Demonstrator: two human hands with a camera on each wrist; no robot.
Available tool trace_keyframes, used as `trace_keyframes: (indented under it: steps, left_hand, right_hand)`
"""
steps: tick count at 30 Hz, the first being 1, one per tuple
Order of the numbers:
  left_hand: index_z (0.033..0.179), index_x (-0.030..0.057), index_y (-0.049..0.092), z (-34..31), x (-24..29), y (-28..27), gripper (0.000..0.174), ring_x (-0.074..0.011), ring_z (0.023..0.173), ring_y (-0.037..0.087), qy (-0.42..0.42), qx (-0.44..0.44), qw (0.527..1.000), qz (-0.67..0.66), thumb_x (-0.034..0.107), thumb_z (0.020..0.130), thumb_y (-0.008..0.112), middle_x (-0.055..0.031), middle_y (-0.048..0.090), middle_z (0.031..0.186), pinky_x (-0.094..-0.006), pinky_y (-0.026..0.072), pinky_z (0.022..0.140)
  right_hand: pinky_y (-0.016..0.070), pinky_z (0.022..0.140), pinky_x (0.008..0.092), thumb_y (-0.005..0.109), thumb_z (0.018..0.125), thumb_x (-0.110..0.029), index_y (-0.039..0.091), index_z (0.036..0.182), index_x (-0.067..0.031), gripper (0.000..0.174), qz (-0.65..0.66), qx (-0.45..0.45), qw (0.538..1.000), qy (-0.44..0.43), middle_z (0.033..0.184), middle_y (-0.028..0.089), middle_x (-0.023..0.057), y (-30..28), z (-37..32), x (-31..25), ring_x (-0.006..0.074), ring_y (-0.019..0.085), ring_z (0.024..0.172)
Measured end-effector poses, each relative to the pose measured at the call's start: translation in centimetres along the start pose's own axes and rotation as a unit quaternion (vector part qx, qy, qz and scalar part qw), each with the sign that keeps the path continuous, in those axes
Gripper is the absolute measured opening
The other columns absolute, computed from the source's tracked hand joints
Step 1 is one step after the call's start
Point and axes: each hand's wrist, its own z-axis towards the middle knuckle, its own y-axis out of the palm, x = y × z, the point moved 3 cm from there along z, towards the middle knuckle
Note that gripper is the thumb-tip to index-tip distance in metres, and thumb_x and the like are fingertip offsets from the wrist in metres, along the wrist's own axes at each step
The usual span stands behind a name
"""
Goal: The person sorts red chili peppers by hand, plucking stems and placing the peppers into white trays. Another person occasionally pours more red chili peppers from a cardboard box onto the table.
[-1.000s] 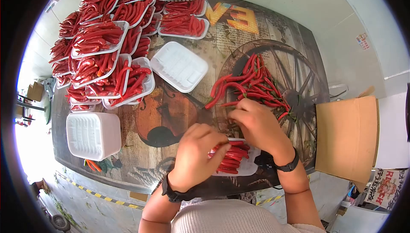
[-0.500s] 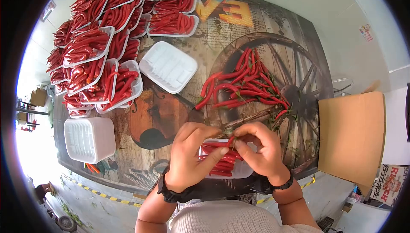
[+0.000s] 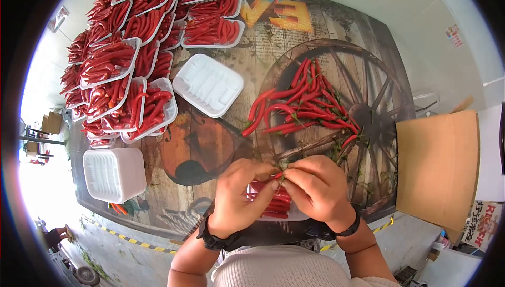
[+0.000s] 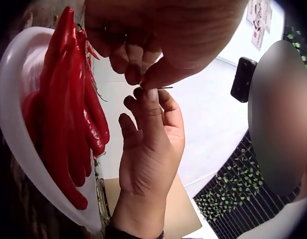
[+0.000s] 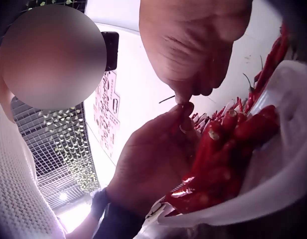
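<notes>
Red pepper (image 3: 278,175) is up between the hands, over the white tray (image 3: 302,215). Stem end points at the right hand; long axis seems to run from hand to hand, mostly hidden. Left hand (image 3: 239,195) grips the pepper, right hand (image 3: 319,188) pinches its stem (image 5: 167,99). We'd call this step stem-plucking; next move probably calls for a steady left hold and a short right-hand tug. Loose peppers (image 3: 300,105) lie beyond the tray.
</notes>
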Motion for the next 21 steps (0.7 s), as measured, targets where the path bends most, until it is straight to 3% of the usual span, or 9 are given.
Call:
trace_keyframes:
  steps: [5,7,10,14,21]
  left_hand:
    - [0.097,0.0038,0.068,0.06,0.15,-0.09,0.024,-0.0251,0.072,0.061,0.001,0.033,0.999,0.002,0.002,0.075,0.077,-0.0082,0.064,0.079,-0.0351,0.0481,0.066]
    - [0.098,0.0000,0.067,-0.03,0.27,-0.08,0.023,-0.0182,0.073,0.060,0.011,0.024,0.999,0.034,-0.004,0.077,0.074,-0.0079,0.063,0.082,-0.0291,0.0470,0.068]
    - [0.100,-0.0006,0.066,-0.14,0.15,0.14,0.024,-0.0168,0.072,0.060,0.025,0.030,0.999,0.027,-0.005,0.077,0.073,-0.0079,0.063,0.083,-0.0285,0.0471,0.067]
    - [0.101,0.0021,0.066,-0.32,0.17,0.46,0.027,-0.0209,0.070,0.061,0.001,0.065,0.998,-0.001,0.000,0.076,0.077,-0.0075,0.063,0.079,-0.0317,0.0498,0.064]
    - [0.110,-0.0003,0.065,-0.09,0.41,0.49,0.031,-0.0200,0.068,0.062,0.010,0.001,1.000,-0.012,-0.002,0.081,0.074,-0.0090,0.063,0.080,-0.0307,0.0501,0.061]
  right_hand:
    - [0.0532,0.063,0.0345,0.080,0.073,-0.004,0.068,0.100,-0.0020,0.029,-0.076,0.015,0.997,-0.029,0.089,0.066,0.0076,0.17,0.04,-0.92,0.0249,0.067,0.075]
    - [0.0530,0.064,0.0348,0.080,0.074,-0.004,0.067,0.098,-0.0016,0.027,-0.084,0.012,0.996,-0.011,0.088,0.066,0.0080,0.28,0.25,-0.90,0.0253,0.066,0.075]
    - [0.0528,0.064,0.0352,0.079,0.076,-0.005,0.066,0.098,-0.0013,0.026,-0.078,0.004,0.997,-0.004,0.088,0.065,0.0089,0.28,0.13,-0.80,0.0257,0.066,0.075]
    - [0.0525,0.064,0.0369,0.077,0.077,-0.006,0.065,0.102,-0.0009,0.029,-0.058,0.023,0.998,-0.009,0.092,0.065,0.0110,0.58,-0.17,-0.51,0.0279,0.065,0.076]
    - [0.0524,0.063,0.0379,0.077,0.076,-0.004,0.065,0.104,-0.0004,0.030,-0.042,-0.002,0.999,-0.024,0.093,0.065,0.0117,0.71,-0.14,-0.21,0.0293,0.064,0.074]
